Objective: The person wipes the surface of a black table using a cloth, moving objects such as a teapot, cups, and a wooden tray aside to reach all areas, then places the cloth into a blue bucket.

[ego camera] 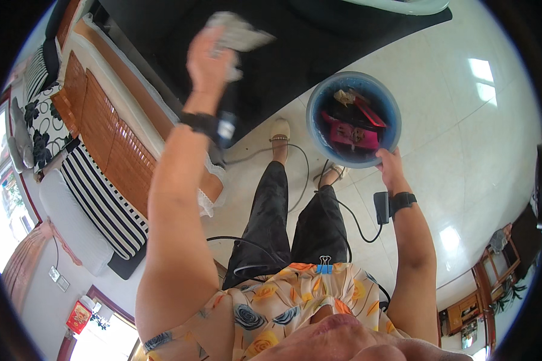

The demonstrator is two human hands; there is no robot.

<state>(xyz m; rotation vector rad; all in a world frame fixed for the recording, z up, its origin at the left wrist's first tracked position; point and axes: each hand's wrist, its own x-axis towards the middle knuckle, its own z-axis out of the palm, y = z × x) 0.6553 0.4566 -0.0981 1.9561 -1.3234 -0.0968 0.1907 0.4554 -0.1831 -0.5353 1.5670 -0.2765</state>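
My left hand (211,61) is raised over a flat black surface (271,85), apparently a table top. Its fingers are closed around a crumpled grey-white cloth (237,32), blurred by motion. On the other side, my right hand (390,167) grips the near rim of a round blue plastic bin (314,124), thumb over the edge. The bin is held beside the black surface, above the floor. Inside it lie a pink wrapper (363,139), a red strip (371,113) and a crumpled brownish scrap (344,97). Its bottom is dark and partly hidden by this litter.
A sofa with a brown slatted mat (113,140) and striped cushion (104,198) stands at left. A black cable (308,169) loops over the tiled floor (433,126) around my feet. Part of a white curved rim (402,5) shows at the top edge.
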